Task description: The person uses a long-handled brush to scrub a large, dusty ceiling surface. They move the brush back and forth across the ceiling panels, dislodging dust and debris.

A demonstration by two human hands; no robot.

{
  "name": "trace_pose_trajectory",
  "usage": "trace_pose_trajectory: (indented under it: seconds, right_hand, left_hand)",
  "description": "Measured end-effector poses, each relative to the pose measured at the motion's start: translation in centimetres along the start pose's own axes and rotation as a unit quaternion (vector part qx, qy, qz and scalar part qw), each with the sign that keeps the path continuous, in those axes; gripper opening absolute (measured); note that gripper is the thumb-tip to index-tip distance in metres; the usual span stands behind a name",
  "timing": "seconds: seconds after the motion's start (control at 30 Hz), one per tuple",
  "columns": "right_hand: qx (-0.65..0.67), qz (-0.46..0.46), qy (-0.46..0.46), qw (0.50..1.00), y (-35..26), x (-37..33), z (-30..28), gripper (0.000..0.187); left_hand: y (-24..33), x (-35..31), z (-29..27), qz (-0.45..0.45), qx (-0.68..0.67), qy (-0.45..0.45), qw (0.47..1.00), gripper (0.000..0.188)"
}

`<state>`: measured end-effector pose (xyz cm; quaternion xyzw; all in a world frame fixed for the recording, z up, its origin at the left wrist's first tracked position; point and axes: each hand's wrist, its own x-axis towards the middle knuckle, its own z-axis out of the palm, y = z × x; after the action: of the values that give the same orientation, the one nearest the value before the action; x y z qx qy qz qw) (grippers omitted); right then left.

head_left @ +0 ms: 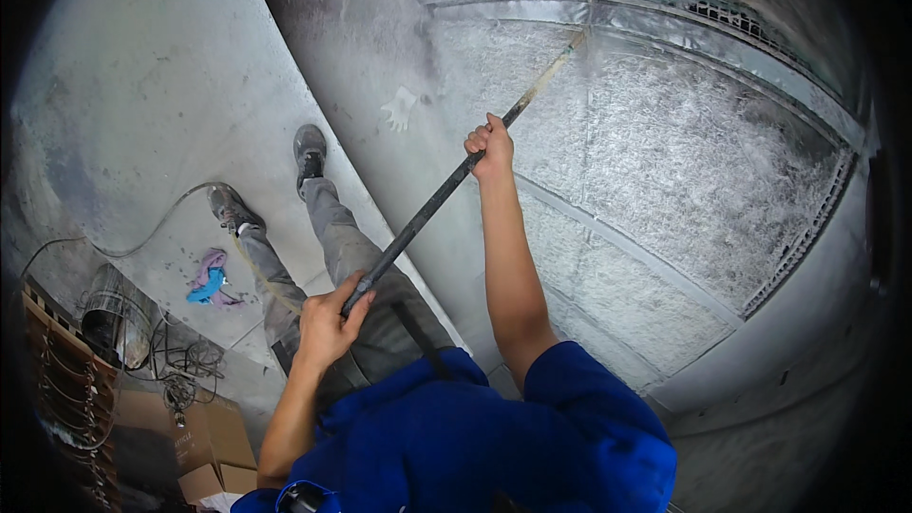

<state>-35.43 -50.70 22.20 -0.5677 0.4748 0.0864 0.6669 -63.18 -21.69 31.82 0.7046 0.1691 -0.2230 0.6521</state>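
A long dark pole runs slantwise across the view, from my waist up to the right. My left hand grips its lower end, thumb and fingers around it. Farther up, my right hand is closed in a fist on the shaft. Past that hand the pole turns pale and yellowish, and its thin tip reaches a metal frame bar. Whether the tip touches the bar I cannot tell. Beneath and beside it spreads a framed panel with a whitish, fibrous, dusty surface.
A pale glove lies on the grey floor beyond a straight ledge edge. Near my shoes are a blue and purple cloth and a thin hose. Tangled cables, a metal cylinder and a cardboard box stand lower left.
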Motion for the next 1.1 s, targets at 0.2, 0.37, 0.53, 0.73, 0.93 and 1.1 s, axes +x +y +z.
trace_pose_trajectory:
  seconds: [0.2, 0.37, 0.53, 0.73, 0.93, 1.1]
  right_hand:
    - [0.017, -0.028, -0.007, 0.999, 0.2, -1.1, -0.9, 0.027]
    - [-0.001, -0.008, -0.014, 1.000, 0.5, -0.1, -0.9, 0.028]
    - [0.004, 0.035, -0.019, 0.999, 0.8, 3.7, -0.5, 0.028]
    - [0.005, 0.059, -0.005, 0.998, 1.2, 6.7, -1.1, 0.028]
    - [-0.022, 0.058, -0.024, 0.998, 1.2, 8.1, -0.4, 0.028]
    - [-0.035, 0.068, -0.036, 0.996, 1.1, 8.8, 0.5, 0.026]
  left_hand:
    - [-1.6, 0.5, -1.0, 0.012, 0.035, -0.034, 0.999, 0.034]
    - [-1.3, 0.8, -0.4, 0.004, 0.026, -0.026, 0.999, 0.034]
    - [-0.7, 1.8, 0.9, -0.023, 0.015, -0.017, 0.999, 0.031]
    - [-0.4, 3.7, 2.3, 0.005, 0.036, 0.013, 0.999, 0.030]
    - [-0.6, 4.1, 3.4, -0.016, 0.023, 0.018, 0.999, 0.033]
    - [-1.0, 4.3, 3.9, -0.045, 0.018, 0.019, 0.999, 0.033]
